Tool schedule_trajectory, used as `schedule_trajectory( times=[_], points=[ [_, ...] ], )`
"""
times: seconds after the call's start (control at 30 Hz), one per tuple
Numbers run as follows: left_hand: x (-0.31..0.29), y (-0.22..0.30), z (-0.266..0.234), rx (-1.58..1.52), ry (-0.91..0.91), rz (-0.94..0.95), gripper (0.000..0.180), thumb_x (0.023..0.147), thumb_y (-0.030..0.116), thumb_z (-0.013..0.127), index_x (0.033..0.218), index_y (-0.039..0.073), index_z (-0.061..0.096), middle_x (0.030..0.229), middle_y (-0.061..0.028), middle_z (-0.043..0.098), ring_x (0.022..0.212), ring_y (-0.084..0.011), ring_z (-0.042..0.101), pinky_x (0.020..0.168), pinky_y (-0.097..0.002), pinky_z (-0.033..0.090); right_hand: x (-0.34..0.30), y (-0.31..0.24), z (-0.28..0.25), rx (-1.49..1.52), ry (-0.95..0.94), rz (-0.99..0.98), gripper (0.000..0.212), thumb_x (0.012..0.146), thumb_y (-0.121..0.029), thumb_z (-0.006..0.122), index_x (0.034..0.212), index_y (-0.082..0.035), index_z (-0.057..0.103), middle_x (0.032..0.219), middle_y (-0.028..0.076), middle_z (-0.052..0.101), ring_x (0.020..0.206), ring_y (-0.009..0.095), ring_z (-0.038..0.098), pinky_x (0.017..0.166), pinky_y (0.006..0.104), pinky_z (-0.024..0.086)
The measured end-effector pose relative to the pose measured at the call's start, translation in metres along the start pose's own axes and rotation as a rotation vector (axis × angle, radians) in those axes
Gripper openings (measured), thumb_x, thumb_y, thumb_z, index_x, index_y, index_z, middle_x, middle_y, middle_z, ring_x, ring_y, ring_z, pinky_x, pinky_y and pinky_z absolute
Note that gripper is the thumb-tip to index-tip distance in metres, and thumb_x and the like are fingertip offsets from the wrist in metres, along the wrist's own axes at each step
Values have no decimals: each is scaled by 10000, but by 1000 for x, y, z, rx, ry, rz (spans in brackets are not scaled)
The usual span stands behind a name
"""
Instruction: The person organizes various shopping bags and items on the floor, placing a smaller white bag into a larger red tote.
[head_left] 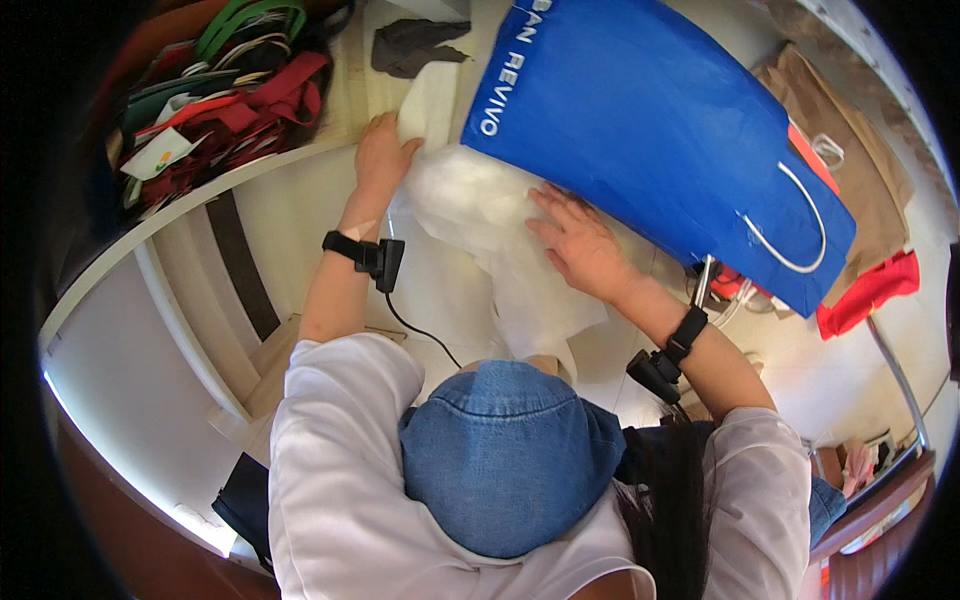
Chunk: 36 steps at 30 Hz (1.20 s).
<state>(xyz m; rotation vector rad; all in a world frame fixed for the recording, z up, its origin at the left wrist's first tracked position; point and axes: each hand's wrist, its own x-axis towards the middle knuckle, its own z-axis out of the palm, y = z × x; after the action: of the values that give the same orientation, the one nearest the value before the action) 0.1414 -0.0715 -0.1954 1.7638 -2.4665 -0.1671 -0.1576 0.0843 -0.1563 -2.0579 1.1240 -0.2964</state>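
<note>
A thin, see-through white bag or sheet (pixel 470 195) lies crumpled in front of me, its lower part hanging toward my body. My right hand (pixel 582 245) rests at its right edge, fingers spread and stretched out. At the upper left, my left hand (pixel 386 155) is next to a folded white strip (pixel 430 105), its thumb held apart from the other fingers and nothing visible in its grasp. Whether that strip belongs to the crumpled plastic, I cannot tell. A large blue paper bag (pixel 640 120) with white cord handles lies just beyond my right hand.
A brown paper bag (pixel 840 150) sits behind the blue one, with a red cloth-like piece (pixel 870 293) below it. Dark grey cloth (pixel 415 47) lies at the top. Folded bags and straps (pixel 230 120) fill the upper left, beside a curved white edge (pixel 190 215).
</note>
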Motion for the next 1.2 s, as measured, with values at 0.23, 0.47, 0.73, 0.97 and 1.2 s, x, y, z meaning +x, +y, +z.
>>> schedule_trajectory(
  times=[0.23,0.47,0.73,0.97,1.2],
  points=[
    [-24,3,-43,-733,-118,-695,424,833,223,672,1156,-17,541,1042,-158,639,974,-251,605,796,-326,473,-49,11,5,348,128,450,541,806,-130,642,1296,-74,421,1273,198,494,1150,367,501,962,391,418],
    [-19,46,-117,-1509,157,-695,468,884,195,629,1248,-45,458,1230,-131,552,1095,-221,563,918,-336,464,-54,-1,-1,608,-158,545,719,805,-285,677,1373,-24,322,1237,245,517,1158,339,514,976,384,406],
    [-15,166,-154,-1836,-150,-591,599,905,292,593,1364,2,342,1338,-117,469,1230,-250,463,1006,-403,393,-12,-12,-116,898,127,176,946,763,-241,763,1450,-73,135,1441,203,294,1328,329,324,1050,462,328],
    [12,214,-160,-2008,-206,-488,505,895,213,592,1322,13,412,1307,-95,507,1201,-235,491,1007,-407,384,-66,25,-194,1329,165,422,297,895,-161,572,1162,-38,534,1068,75,608,986,182,584,867,356,485],
    [13,245,-183,-1746,-75,-469,489,861,136,629,1298,11,449,1273,-96,530,1181,-231,496,1030,-388,351,-137,60,-176,1630,178,418,387,882,-174,584,1236,-51,489,1144,81,587,1025,202,578,870,376,489]
  ],
)
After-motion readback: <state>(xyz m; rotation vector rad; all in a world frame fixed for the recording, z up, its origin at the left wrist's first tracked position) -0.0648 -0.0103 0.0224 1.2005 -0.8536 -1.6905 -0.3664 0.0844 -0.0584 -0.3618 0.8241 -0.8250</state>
